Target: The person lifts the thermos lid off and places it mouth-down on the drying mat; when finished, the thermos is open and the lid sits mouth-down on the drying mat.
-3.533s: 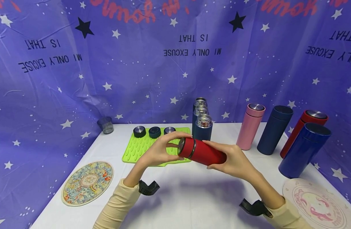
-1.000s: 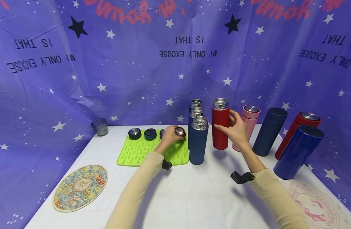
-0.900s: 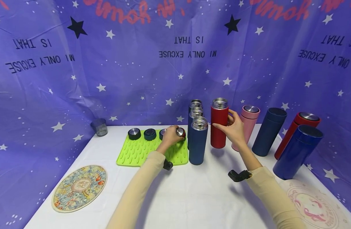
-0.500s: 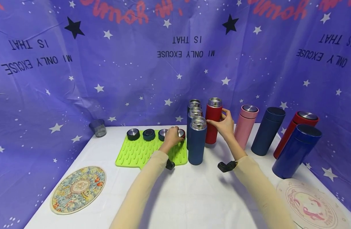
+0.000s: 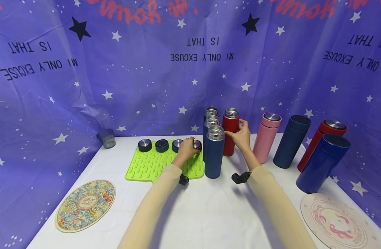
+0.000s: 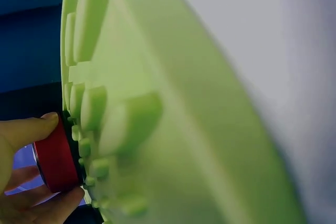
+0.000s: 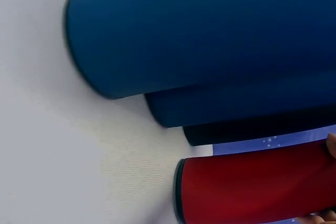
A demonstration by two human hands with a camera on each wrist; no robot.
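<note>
Now four lids point(image 5: 145, 145) are off, four on, left hand point(image 5: 186, 149) pinching the red lid point(image 6: 56, 162) on the mat point(image 5: 146, 167), right hand point(image 5: 241, 137) gripping the topless red bottle point(image 5: 229, 142).

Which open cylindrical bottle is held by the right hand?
The red open cylindrical bottle, in the right hand; the three blue or blackish open bottles stand unheld.

Starry purple cloth point(image 5: 162, 86) hangs behind a white table point(image 5: 206, 214).

3 lined-up bottles point(image 5: 214, 157) between the hands point(image 5: 187, 148), free passage in front.
</note>
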